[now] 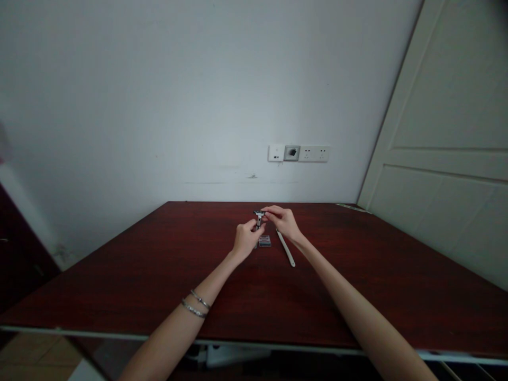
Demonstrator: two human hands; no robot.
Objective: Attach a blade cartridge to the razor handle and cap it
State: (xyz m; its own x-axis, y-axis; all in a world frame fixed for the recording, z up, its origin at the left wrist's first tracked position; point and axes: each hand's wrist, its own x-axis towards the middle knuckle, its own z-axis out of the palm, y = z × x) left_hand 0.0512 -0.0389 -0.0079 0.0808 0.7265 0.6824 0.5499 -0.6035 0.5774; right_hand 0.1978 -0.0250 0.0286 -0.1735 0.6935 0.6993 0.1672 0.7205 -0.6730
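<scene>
A razor (259,218) with a dark, wide head and a silvery neck stands upright between my hands, over the far half of the table. My left hand (245,239) is closed around its handle, most of which the fingers hide. The fingers of my right hand (283,221) pinch the right end of the razor head. Just right of my left hand lies a small clear box (264,241) with dark contents I cannot make out. A slim white stick-like tool (286,248) with a hole at its near end lies below my right hand.
The reddish-brown table (151,275) reaches back to a pale wall (198,106) with a row of sockets (313,153). A white panelled door (444,174) stands at the right. White things lie under the table's front edge.
</scene>
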